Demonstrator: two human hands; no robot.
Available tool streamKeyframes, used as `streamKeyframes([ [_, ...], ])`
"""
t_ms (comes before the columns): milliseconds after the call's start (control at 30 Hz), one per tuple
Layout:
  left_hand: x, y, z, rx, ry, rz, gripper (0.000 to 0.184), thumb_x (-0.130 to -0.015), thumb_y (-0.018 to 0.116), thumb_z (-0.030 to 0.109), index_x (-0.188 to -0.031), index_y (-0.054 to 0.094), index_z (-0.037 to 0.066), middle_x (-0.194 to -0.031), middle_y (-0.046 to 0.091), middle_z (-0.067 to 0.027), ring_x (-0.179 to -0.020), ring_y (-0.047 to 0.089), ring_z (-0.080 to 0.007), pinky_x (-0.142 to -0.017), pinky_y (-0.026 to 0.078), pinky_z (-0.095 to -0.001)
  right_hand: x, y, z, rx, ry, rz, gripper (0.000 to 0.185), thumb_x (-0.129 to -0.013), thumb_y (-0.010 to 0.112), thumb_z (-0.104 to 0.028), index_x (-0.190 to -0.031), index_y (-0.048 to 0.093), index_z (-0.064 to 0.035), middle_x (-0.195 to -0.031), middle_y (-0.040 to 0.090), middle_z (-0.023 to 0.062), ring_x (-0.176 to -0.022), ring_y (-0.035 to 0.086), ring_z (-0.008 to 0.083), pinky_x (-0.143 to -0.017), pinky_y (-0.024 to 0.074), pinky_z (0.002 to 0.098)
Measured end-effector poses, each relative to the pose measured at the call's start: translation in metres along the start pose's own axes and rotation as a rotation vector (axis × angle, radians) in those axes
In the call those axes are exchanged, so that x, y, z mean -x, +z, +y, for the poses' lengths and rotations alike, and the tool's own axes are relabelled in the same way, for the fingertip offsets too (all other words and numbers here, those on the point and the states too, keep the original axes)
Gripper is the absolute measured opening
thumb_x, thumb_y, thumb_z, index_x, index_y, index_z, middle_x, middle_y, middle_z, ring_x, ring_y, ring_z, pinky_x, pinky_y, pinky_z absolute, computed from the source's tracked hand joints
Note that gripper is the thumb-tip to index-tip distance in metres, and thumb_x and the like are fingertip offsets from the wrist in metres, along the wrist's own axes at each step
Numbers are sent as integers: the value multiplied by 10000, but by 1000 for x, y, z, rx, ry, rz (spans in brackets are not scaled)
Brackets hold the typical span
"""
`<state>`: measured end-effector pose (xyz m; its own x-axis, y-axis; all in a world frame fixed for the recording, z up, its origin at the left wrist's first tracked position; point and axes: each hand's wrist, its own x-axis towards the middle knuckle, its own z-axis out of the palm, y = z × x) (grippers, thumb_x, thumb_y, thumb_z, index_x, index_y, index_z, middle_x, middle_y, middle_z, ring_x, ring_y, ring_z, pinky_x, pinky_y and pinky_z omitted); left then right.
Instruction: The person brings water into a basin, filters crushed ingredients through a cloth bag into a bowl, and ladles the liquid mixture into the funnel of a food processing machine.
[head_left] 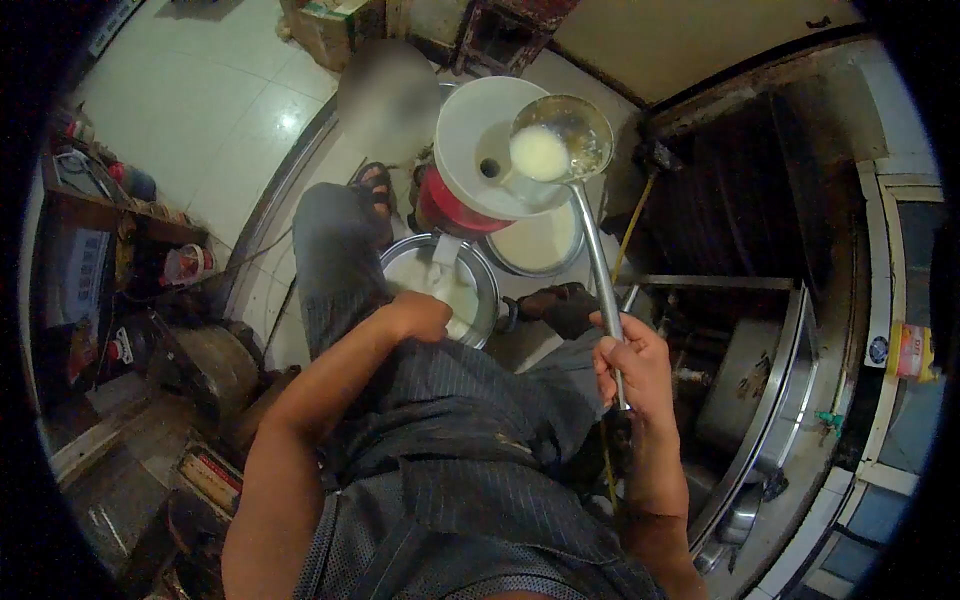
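Observation:
My right hand [632, 365] is wrapped round the long metal handle of a ladle [598, 250]. Pale, creamy liquid [540, 153] lies in the ladle's bowl, tilted over the right side of a wide white hopper [462, 135]. The hopper, with a dark hole in its bottom, sits on a red machine [465, 205]. A white spout [446, 252] reaches down from it over a metal pot [490, 290] holding whitish contents. My left hand [420, 316] is curled closed at the pot's near edge, close to my thigh; its fingertips are hidden.
Behind the pot stands a second metal basin [578, 250] of pale liquid. On the right is a metal-framed stand [715, 283]; on the left, a white-and-red bucket [188, 265] and dark equipment [205, 365]. A blurred patch covers something beyond the hopper.

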<state>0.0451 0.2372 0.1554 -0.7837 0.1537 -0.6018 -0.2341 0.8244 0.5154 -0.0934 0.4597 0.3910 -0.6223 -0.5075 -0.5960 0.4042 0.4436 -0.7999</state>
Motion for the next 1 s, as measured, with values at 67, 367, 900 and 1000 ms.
streamKeyframes([
  [67,-2,2,-2,-8,2,2,310,-749,556,229,-985,672,65,-997,681,-156,-938,652,-340,-780,507,-462,-1,0,1,5,-1,6,340,-858,542,-11,-1193,528,47,-639,568,66,-384,493,113,-336,405,258],
  [367,-2,5,-4,20,-1,19,295,-747,551,222,-967,677,72,-988,681,-156,-926,653,-341,-766,508,-459,-3,4,3,49,-35,36,377,-832,542,-22,-1191,519,90,-634,558,83,-372,483,117,-347,403,250],
  [900,-14,18,-16,21,19,32,305,-762,597,346,-974,661,135,-926,682,-141,-851,647,-367,-725,507,-493,-16,1,20,156,-69,68,344,-869,591,-33,-1203,530,24,-650,569,55,-405,523,120,-353,413,260],
  [1000,-16,22,-17,32,16,39,308,-763,597,359,-970,661,140,-927,682,-143,-844,646,-367,-724,508,-497,-18,1,23,188,-67,76,357,-869,592,-36,-1218,532,14,-653,567,51,-423,531,114,-365,424,261],
])
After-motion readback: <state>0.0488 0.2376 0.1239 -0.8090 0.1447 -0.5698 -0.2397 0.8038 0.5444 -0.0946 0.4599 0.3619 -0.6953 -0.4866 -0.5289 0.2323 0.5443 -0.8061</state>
